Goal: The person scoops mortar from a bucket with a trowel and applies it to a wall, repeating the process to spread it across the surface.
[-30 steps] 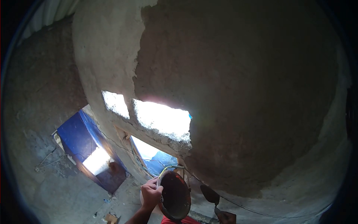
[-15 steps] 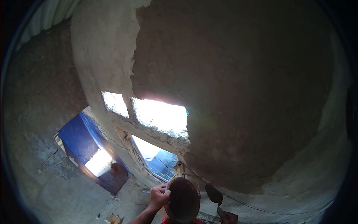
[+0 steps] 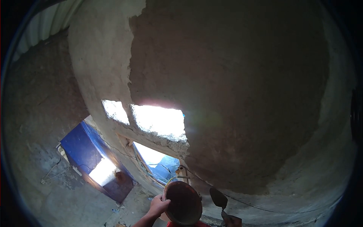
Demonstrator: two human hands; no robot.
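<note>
At the bottom centre, my left hand (image 3: pixel 159 205) grips the left rim of a round dark bowl (image 3: pixel 183 203), which is tilted so that its dark inside shows. To the right of the bowl, my right hand (image 3: pixel 231 220) is closed round the handle of a trowel (image 3: pixel 218 198). The trowel's blade points up and stands apart from the bowl, in front of the lower wall. A large dark, damp-looking patch of plaster (image 3: pixel 234 87) covers much of the wall above.
Two bright openings (image 3: pixel 159 120) pierce the wall left of centre. Below them is a framed window (image 3: pixel 162 162) with loose cables. A blue door (image 3: pixel 81 145) stands at the left. A thin cable (image 3: pixel 257 207) runs along the lower wall. Corrugated sheeting (image 3: pixel 45 22) shows at the upper left.
The view has shifted slightly. My left hand and the bowl sit a little further left and lower, and more of the bowl's inside shows. My right hand still holds the trowel.
</note>
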